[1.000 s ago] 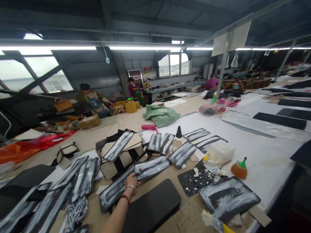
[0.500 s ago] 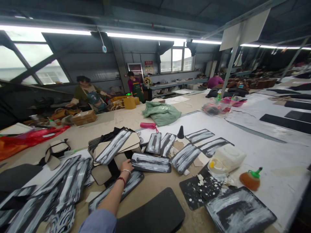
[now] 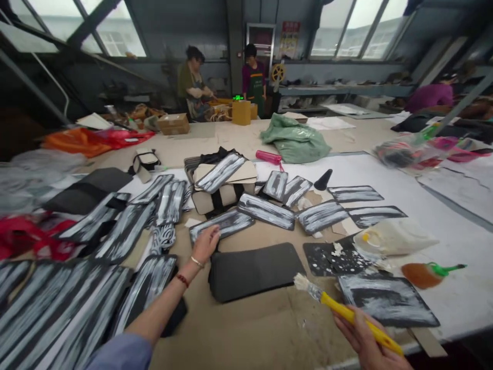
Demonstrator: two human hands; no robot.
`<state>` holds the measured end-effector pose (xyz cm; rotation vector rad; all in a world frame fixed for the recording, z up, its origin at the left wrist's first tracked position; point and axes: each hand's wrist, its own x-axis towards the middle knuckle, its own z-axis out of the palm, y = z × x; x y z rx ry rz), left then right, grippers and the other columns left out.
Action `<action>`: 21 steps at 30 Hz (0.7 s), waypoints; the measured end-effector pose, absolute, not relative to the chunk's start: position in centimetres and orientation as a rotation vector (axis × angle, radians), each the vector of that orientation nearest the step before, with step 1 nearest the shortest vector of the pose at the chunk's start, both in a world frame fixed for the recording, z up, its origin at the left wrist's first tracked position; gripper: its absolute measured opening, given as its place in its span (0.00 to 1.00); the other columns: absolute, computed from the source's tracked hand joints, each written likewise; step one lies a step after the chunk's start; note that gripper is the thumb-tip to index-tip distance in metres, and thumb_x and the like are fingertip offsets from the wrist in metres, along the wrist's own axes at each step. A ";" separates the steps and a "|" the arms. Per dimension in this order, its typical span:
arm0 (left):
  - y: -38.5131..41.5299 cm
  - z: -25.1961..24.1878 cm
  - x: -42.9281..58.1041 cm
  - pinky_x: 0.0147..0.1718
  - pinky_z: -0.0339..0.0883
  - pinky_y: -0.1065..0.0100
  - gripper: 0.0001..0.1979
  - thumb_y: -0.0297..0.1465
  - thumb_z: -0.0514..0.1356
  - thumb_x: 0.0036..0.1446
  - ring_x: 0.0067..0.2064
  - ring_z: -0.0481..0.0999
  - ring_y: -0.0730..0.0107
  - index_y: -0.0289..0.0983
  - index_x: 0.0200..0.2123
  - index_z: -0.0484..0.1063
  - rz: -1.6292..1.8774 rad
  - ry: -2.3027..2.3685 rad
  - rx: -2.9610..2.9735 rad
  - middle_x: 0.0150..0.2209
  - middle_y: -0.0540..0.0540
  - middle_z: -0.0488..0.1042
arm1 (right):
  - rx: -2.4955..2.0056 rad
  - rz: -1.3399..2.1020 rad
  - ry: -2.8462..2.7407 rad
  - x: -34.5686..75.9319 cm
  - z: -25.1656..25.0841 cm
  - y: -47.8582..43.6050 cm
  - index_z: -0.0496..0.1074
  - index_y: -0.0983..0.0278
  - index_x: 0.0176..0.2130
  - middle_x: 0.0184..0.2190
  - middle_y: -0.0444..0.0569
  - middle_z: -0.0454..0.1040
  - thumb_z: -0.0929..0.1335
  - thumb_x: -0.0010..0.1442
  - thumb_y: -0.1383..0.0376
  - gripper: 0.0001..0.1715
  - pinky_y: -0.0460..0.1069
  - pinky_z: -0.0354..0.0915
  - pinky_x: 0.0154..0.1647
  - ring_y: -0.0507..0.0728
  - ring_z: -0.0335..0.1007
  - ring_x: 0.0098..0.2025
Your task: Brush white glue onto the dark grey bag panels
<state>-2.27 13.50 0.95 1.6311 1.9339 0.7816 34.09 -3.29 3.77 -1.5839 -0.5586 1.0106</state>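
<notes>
My right hand (image 3: 365,334) grips the yellow handle of a glue brush (image 3: 342,311), its bristles caked white and pointing up-left. My left hand (image 3: 206,243) is over the near edge of a dark panel smeared with white (image 3: 231,223), by the upper left corner of a stack of plain black panels (image 3: 256,270). Its fingers are loosely bent, with nothing visible in them; whether they touch the panel I cannot tell. Beyond lies another white-streaked panel (image 3: 265,210). A larger smeared panel (image 3: 387,298) lies close to my right hand.
A translucent jug (image 3: 396,239) lies beside a white-spattered black board (image 3: 321,258), near a green-topped bottle (image 3: 423,275). Several streaked panels (image 3: 65,313) cover the left side. A black cone (image 3: 323,180) and green sack (image 3: 296,139) are farther back. Two people stand beyond the table; another is far right.
The view has turned left and down. My left hand has left the streaked panel's end and moved nearer the plain black stack. My right hand with the brush has come into view.
</notes>
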 end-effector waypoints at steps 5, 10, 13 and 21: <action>1.6 -0.8 -1.8 0.48 0.64 0.61 0.11 0.28 0.50 0.58 0.46 0.71 0.66 0.37 0.41 0.70 0.943 1.582 2.215 0.41 0.42 0.73 | -1.502 1.188 -0.649 26.8 5.2 0.8 0.69 0.69 0.41 0.36 0.51 0.74 0.72 0.45 0.51 0.30 0.51 0.71 0.41 0.61 0.73 0.37; -1.7 -1.8 -0.7 0.48 0.64 0.55 0.14 0.26 0.52 0.56 0.53 0.65 0.60 0.37 0.46 0.67 0.801 1.426 2.487 0.48 0.40 0.70 | -1.373 1.294 -0.866 18.2 4.1 3.8 0.70 0.67 0.35 0.33 0.50 0.74 0.70 0.45 0.48 0.27 0.53 0.72 0.38 0.61 0.73 0.35; -1.1 -2.5 -0.6 0.46 0.66 0.52 0.16 0.25 0.53 0.55 0.52 0.66 0.58 0.37 0.48 0.66 0.731 1.467 2.492 0.48 0.40 0.70 | -1.381 1.306 -0.954 14.8 2.3 5.0 0.70 0.67 0.34 0.29 0.50 0.74 0.69 0.45 0.46 0.28 0.53 0.72 0.35 0.61 0.73 0.32; -0.4 -4.3 -0.8 0.43 0.68 0.57 0.16 0.22 0.50 0.56 0.50 0.68 0.61 0.40 0.46 0.69 0.773 1.507 2.434 0.46 0.42 0.72 | -1.590 1.054 -0.905 20.1 1.0 6.8 0.68 0.67 0.34 0.26 0.50 0.74 0.68 0.43 0.45 0.29 0.54 0.72 0.35 0.62 0.73 0.32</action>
